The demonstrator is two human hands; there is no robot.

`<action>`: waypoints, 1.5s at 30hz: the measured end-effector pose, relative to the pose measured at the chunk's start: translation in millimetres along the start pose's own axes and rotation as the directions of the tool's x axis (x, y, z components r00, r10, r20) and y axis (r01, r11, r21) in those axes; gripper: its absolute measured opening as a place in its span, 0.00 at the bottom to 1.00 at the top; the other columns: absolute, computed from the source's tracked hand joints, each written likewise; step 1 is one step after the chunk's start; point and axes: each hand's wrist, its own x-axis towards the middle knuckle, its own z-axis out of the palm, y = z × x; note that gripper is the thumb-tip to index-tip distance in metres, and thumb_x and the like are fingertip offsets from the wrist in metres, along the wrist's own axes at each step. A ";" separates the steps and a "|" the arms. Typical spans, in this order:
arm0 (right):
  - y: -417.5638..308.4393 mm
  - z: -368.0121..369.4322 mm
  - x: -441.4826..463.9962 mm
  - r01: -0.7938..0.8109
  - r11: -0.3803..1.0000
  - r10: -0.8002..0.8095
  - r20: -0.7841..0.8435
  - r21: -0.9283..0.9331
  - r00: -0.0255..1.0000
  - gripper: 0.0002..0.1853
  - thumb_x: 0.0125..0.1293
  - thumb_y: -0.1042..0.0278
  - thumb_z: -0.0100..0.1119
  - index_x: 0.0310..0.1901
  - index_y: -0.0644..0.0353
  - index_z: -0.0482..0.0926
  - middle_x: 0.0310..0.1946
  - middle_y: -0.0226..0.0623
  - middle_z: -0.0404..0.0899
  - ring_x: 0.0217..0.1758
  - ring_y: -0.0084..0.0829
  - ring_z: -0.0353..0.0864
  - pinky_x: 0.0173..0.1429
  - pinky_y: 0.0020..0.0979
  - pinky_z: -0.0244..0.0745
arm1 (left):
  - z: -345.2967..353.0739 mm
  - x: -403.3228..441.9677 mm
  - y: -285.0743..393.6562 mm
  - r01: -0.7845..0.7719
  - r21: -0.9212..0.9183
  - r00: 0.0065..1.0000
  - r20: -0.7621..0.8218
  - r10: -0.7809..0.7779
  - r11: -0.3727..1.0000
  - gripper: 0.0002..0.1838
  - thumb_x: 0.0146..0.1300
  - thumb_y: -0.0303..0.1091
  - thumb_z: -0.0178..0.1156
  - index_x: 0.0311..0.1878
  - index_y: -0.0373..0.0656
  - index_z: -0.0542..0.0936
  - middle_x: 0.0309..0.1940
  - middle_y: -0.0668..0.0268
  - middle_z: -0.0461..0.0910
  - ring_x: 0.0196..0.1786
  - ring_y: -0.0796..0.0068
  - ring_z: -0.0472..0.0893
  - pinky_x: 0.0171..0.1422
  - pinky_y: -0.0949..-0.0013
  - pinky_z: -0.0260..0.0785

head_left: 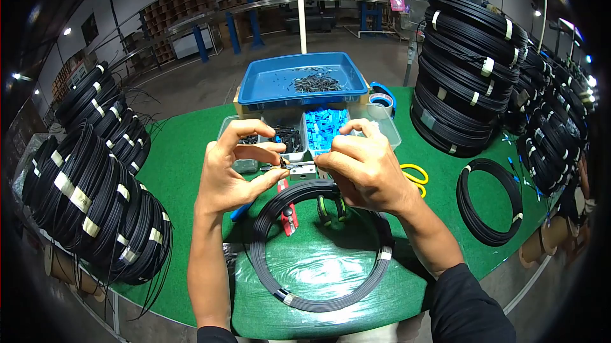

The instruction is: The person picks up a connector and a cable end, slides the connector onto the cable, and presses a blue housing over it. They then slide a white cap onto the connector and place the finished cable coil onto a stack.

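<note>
My left hand (230,168) is pinched, thumb against fingertips, on a small black part (282,162). Close to its right, my right hand (366,163) is closed with fingers curled; whatever it pinches is hidden behind them. Between the two hands sits a small metal block (303,171), with a thin dark strand above it. Under the hands lies a coil of black cable (259,241) bound with tape. A red-handled tool (289,217) and a tool with green-and-black handles (324,211) rest at the coil.
Behind the hands, a clear bin holds blue connectors (326,128) and black parts (291,137). A blue tray (258,82) stands beyond. Cable coils are stacked left (95,203) and right (468,76). Yellow-handled scissors (417,177) and a single coil (463,209) lie right.
</note>
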 end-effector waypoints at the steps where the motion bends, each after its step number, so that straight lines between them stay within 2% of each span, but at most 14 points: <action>1: -0.4 -1.0 0.0 0.000 1.000 0.000 0.000 -0.001 1.000 0.15 0.48 0.75 0.65 0.41 0.58 0.81 0.29 0.32 0.73 0.35 0.35 0.78 0.52 0.43 0.72 | -0.1 0.3 0.7 -0.001 0.000 1.000 0.000 0.001 1.000 0.34 0.48 0.21 0.77 0.57 0.43 0.69 0.34 0.59 0.90 0.44 0.68 0.90 0.72 0.53 0.62; 3: -1.4 -3.6 0.1 -0.018 1.000 0.018 0.022 -0.009 1.000 0.15 0.48 0.75 0.65 0.41 0.58 0.80 0.31 0.32 0.73 0.33 0.35 0.75 0.45 0.39 0.68 | -0.3 0.9 1.6 0.036 -0.023 0.999 -0.007 -0.036 0.999 0.32 0.48 0.22 0.78 0.55 0.41 0.72 0.36 0.57 0.90 0.43 0.70 0.90 0.69 0.59 0.65; 7: 0.6 -2.3 -1.9 -0.032 0.999 0.031 0.049 0.029 0.998 0.15 0.49 0.76 0.65 0.42 0.58 0.80 0.32 0.32 0.73 0.33 0.36 0.74 0.41 0.38 0.66 | 1.4 0.2 1.9 0.057 -0.015 0.998 -0.014 -0.057 0.998 0.30 0.48 0.23 0.78 0.54 0.39 0.74 0.36 0.57 0.90 0.42 0.72 0.90 0.67 0.62 0.68; 10: 1.0 -1.8 -2.3 -0.046 0.998 0.044 0.056 0.042 0.997 0.15 0.51 0.78 0.64 0.43 0.59 0.80 0.33 0.34 0.73 0.33 0.38 0.74 0.39 0.37 0.67 | 4.3 1.6 -0.4 0.039 -0.029 0.999 -0.034 -0.040 0.999 0.26 0.48 0.23 0.78 0.51 0.38 0.77 0.36 0.58 0.90 0.42 0.72 0.90 0.68 0.61 0.70; 12: 1.0 -1.8 -2.2 -0.072 0.991 0.066 0.059 0.110 0.996 0.16 0.51 0.81 0.63 0.44 0.60 0.80 0.33 0.36 0.72 0.33 0.40 0.73 0.38 0.38 0.68 | 5.0 3.5 -2.6 -0.075 0.046 0.996 -0.048 0.077 0.996 0.19 0.47 0.22 0.78 0.44 0.37 0.85 0.34 0.59 0.90 0.40 0.73 0.90 0.64 0.60 0.76; 13: 1.4 -1.9 -2.4 -0.072 0.991 0.065 0.059 0.110 0.996 0.16 0.51 0.81 0.63 0.44 0.60 0.80 0.33 0.36 0.72 0.33 0.40 0.73 0.38 0.38 0.68 | 5.3 3.1 -3.7 -0.075 0.046 0.996 -0.048 0.078 0.996 0.19 0.47 0.22 0.78 0.44 0.37 0.85 0.34 0.59 0.90 0.40 0.73 0.90 0.64 0.60 0.76; 15: 2.3 -1.5 -2.8 -0.087 0.980 0.077 0.062 0.180 0.995 0.19 0.50 0.82 0.63 0.47 0.61 0.80 0.35 0.38 0.72 0.34 0.42 0.74 0.40 0.40 0.70 | 5.2 1.6 -5.7 -0.042 0.001 0.999 -0.025 0.042 0.999 0.15 0.49 0.21 0.76 0.42 0.35 0.85 0.33 0.59 0.90 0.40 0.71 0.90 0.71 0.52 0.69; 18: 4.6 0.7 -4.1 -0.074 0.976 0.066 0.048 0.203 0.997 0.22 0.50 0.82 0.63 0.50 0.61 0.80 0.36 0.38 0.73 0.35 0.43 0.75 0.40 0.40 0.71 | 7.8 1.0 -6.5 -0.026 -0.045 0.998 -0.049 0.024 0.999 0.13 0.49 0.20 0.75 0.41 0.34 0.86 0.33 0.58 0.90 0.39 0.72 0.90 0.71 0.50 0.69; 25: 6.0 -1.1 -4.8 -0.060 0.977 0.048 0.061 0.206 0.997 0.24 0.48 0.83 0.64 0.51 0.61 0.81 0.35 0.39 0.74 0.36 0.44 0.76 0.40 0.41 0.71 | 13.2 2.0 -7.8 -0.033 -0.035 0.999 -0.039 0.031 0.999 0.13 0.50 0.20 0.75 0.41 0.34 0.86 0.33 0.59 0.90 0.39 0.72 0.90 0.72 0.49 0.69; 28: 5.4 -1.2 -4.4 -0.074 0.976 0.061 0.069 0.205 0.996 0.24 0.48 0.83 0.64 0.51 0.61 0.81 0.36 0.39 0.74 0.36 0.44 0.76 0.40 0.41 0.71 | 14.2 2.2 -7.2 -0.020 -0.045 0.998 -0.067 0.017 0.999 0.13 0.48 0.21 0.76 0.39 0.36 0.88 0.33 0.59 0.90 0.38 0.73 0.90 0.70 0.52 0.71; 31: 5.3 -2.5 -3.5 -0.071 0.976 0.060 0.059 0.204 0.996 0.25 0.47 0.83 0.64 0.52 0.61 0.81 0.35 0.39 0.74 0.35 0.44 0.77 0.39 0.41 0.71 | 13.1 2.7 -8.3 -0.026 -0.048 0.997 -0.072 0.022 0.998 0.13 0.48 0.21 0.76 0.39 0.36 0.87 0.33 0.59 0.90 0.38 0.73 0.90 0.70 0.52 0.71; 33: 5.8 -3.9 -2.7 -0.074 0.973 0.063 0.055 0.219 0.996 0.26 0.46 0.83 0.64 0.52 0.61 0.82 0.33 0.39 0.74 0.35 0.44 0.77 0.37 0.41 0.71 | 10.2 2.2 -8.4 -0.046 -0.025 0.998 -0.047 0.045 0.999 0.14 0.50 0.21 0.75 0.41 0.34 0.86 0.33 0.59 0.90 0.39 0.71 0.90 0.72 0.48 0.69; 40: 5.4 -2.4 -3.2 -0.060 0.979 0.054 0.039 0.194 0.998 0.25 0.46 0.84 0.64 0.51 0.61 0.82 0.32 0.39 0.74 0.34 0.43 0.77 0.36 0.41 0.72 | 10.5 1.8 -8.3 -0.044 -0.026 0.998 -0.045 0.043 0.999 0.14 0.50 0.20 0.75 0.41 0.34 0.86 0.33 0.58 0.90 0.39 0.71 0.90 0.72 0.49 0.68; 45: 3.6 0.0 -3.9 -0.052 0.977 0.057 -0.016 0.209 0.998 0.25 0.47 0.82 0.68 0.51 0.59 0.83 0.31 0.37 0.75 0.32 0.41 0.77 0.35 0.40 0.72 | 12.2 2.6 -6.4 -0.031 -0.040 0.997 -0.075 0.028 0.999 0.13 0.48 0.21 0.76 0.39 0.36 0.87 0.33 0.58 0.90 0.38 0.72 0.90 0.70 0.52 0.71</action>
